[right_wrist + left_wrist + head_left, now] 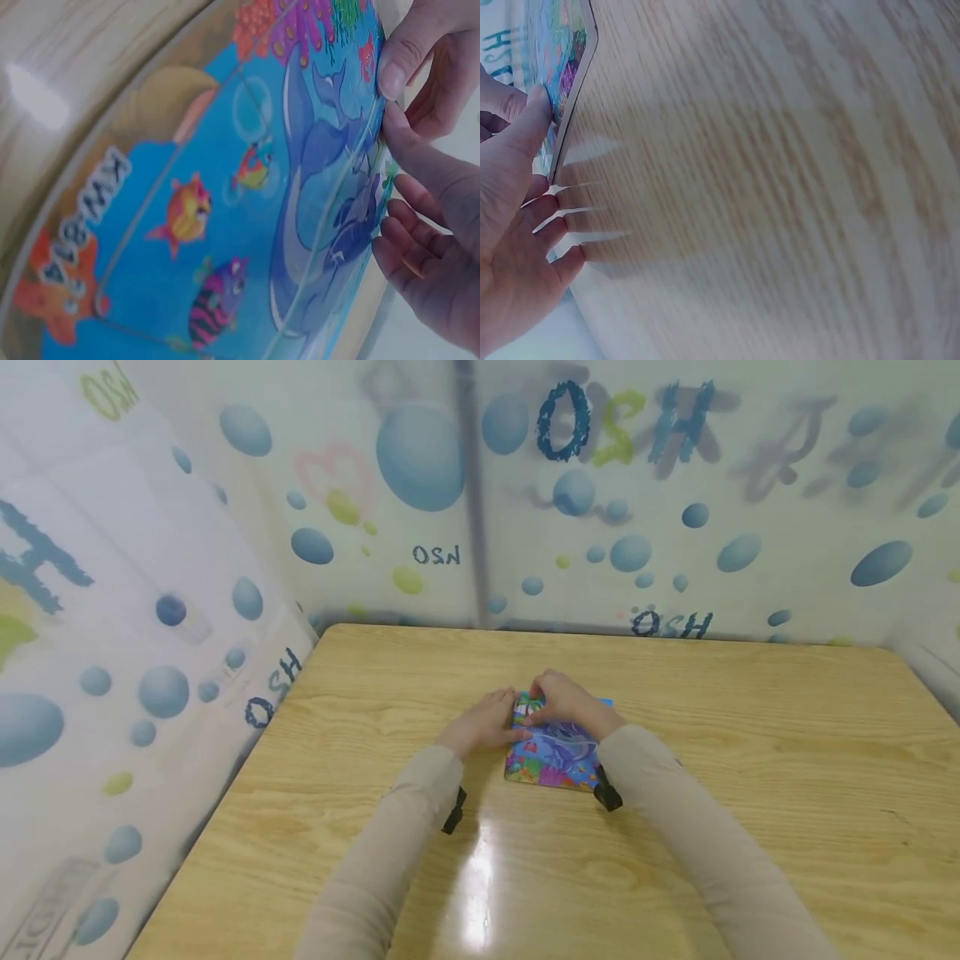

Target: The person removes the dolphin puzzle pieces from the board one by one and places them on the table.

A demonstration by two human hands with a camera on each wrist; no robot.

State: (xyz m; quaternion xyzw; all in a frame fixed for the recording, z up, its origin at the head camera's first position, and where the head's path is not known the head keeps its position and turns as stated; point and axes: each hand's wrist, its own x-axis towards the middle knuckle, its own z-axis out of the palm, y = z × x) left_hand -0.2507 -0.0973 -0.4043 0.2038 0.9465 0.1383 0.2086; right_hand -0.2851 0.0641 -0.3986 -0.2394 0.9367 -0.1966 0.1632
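A flat puzzle board [558, 764] printed with dolphins, fish and coral lies on the table. Thin cut lines run across its blue sea picture in the right wrist view. My left hand [487, 724] rests at the board's left edge. Its thumb [536, 124] lies over the picture, while the other fingers spread beside the rim on the tabletop. Over the board's upper left part arches my right hand [567, 702], its thumb and fingertips touching the surface some way apart. A small sailboat picture shows between them. Nothing lifted is visible between those fingertips [401, 214].
The wooden table [750, 760] extends around the board and reflects a bright light in front of it. White walls [525, 527] with bubbles and letters stand behind and at the left. A black strap end [607, 793] hangs from the right wrist over the board's near right corner.
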